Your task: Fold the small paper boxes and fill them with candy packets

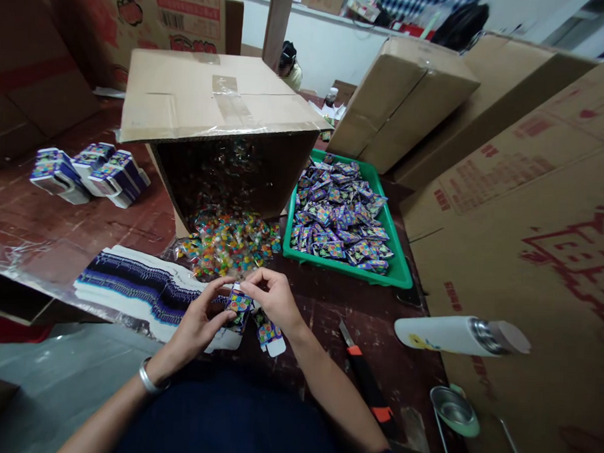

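Between my hands is a small purple printed candy box (240, 306), held upright near the table's front edge. My left hand (204, 316) grips its side between thumb and fingers. At its top, my right hand (273, 297) pinches the white flap with thumb and forefinger. Another small printed carton (269, 334) lies under my right hand with a white flap out. To the left stretches a long row of flattened cartons (144, 283). Just beyond my hands, clear-wrapped colourful candies (231, 243) spill from a cardboard box (222, 103) lying on its side.
A green tray (404, 274) holds many purple sachets (337, 211). Folded cartons (91, 170) stand at left. On the right are a utility knife (365, 376), a white bottle (442, 334), a small metal bowl (455, 408) and large cardboard boxes (532, 216). A person (289, 66) is behind.
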Motion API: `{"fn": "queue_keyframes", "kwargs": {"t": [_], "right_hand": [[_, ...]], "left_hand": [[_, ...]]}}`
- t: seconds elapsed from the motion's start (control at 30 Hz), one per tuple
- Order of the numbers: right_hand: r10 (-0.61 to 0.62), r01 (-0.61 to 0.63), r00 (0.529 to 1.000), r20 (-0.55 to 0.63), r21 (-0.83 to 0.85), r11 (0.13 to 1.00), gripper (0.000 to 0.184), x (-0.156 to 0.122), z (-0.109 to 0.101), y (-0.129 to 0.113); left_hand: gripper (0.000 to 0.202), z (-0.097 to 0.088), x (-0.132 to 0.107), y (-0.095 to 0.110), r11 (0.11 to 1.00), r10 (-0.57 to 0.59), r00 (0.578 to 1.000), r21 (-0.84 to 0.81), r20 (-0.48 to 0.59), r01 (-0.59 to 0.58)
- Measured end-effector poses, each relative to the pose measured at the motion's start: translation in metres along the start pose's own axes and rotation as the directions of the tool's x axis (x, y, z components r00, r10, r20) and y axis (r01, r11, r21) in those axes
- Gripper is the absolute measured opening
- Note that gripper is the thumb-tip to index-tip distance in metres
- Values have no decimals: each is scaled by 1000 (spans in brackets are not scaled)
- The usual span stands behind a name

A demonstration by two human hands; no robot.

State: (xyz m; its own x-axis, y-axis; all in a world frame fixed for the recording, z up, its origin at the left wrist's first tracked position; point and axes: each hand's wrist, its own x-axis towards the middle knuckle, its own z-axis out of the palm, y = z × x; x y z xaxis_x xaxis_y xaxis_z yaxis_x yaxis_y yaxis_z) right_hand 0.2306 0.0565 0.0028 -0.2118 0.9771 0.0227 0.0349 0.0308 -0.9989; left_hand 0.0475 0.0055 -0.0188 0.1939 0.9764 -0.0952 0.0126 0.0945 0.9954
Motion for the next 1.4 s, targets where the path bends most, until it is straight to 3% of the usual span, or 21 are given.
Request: {"fn": "queue_keyframes", "kwargs": {"t": [0.17, 0.27, 0.33, 0.4, 0.5, 0.6, 0.7, 0.8, 0.83, 0.9, 0.97, 1.03, 1.1, 1.17, 1.27, 1.4], "right_hand": [[-133, 137, 990, 48, -92, 986, 21, -7, 2, 0], [-92, 108, 990, 109, -149, 983, 12, -13, 0, 1], [-79, 84, 996, 36, -186, 979, 10, -12, -9, 1], [-110, 79, 985, -135, -216, 973, 12, -4, -28, 0], [-182, 80, 905, -384, -266, 961, 18, 22, -74, 0], [-262, 42, 818, -511, -401, 915, 27, 54, -122, -2], [-391, -23, 748, -536, -610, 792, 36, 70, -147, -7], [-454, -45, 753, -477, -724, 688, 31, 55, -137, -6], [-428, -29, 798, -425, -736, 676, 29, 45, -129, -4], [-277, 19, 933, -228, -739, 674, 28, 21, -107, 5], [-62, 19, 998, -28, -757, 653, 20, -2, -85, 17], [110, -17, 992, 57, -815, 579, 26, -21, -65, 30], [192, -26, 978, 78, -873, 487, 52, -33, -49, 40], [249, 6, 960, 125, -902, 431, 59, -38, -40, 47], [300, 3, 944, 135, -916, 402, 48, -39, -35, 49], [277, 51, 947, 162, -928, 368, 63, -35, -35, 46]], "left_hand": [[41, -2, 1, -7, 997, -29, 999, -73, -33, 27], [38, 0, 3, -7, 995, -31, 999, -93, -31, 28], [45, 0, 5, -5, 994, -33, 999, -101, 7, 33], [58, -1, 6, -5, 999, -13, 999, -49, 34, 15], [57, -6, 6, -12, 975, 35, 996, 218, 83, -52], [38, -12, 4, -25, 849, 69, 981, 506, 179, -152], [33, -14, 0, -33, 724, 70, 968, 655, 243, -217], [33, -12, -2, -32, 638, 17, 962, 737, 274, -221], [33, -11, -3, -30, 607, -11, 962, 766, 274, -211], [32, -9, -3, -27, 537, -77, 961, 824, 264, -183], [34, -7, -2, -25, 468, -139, 957, 868, 254, -163], [35, -6, 0, -26, 421, -182, 949, 893, 259, -163], [36, -5, 1, -27, 397, -205, 941, 902, 267, -170], [35, -5, 1, -28, 387, -214, 938, 905, 274, -176], [34, -5, 1, -29, 378, -223, 937, 910, 268, -171], [33, -5, 1, -29, 381, -219, 939, 909, 264, -167]]}}
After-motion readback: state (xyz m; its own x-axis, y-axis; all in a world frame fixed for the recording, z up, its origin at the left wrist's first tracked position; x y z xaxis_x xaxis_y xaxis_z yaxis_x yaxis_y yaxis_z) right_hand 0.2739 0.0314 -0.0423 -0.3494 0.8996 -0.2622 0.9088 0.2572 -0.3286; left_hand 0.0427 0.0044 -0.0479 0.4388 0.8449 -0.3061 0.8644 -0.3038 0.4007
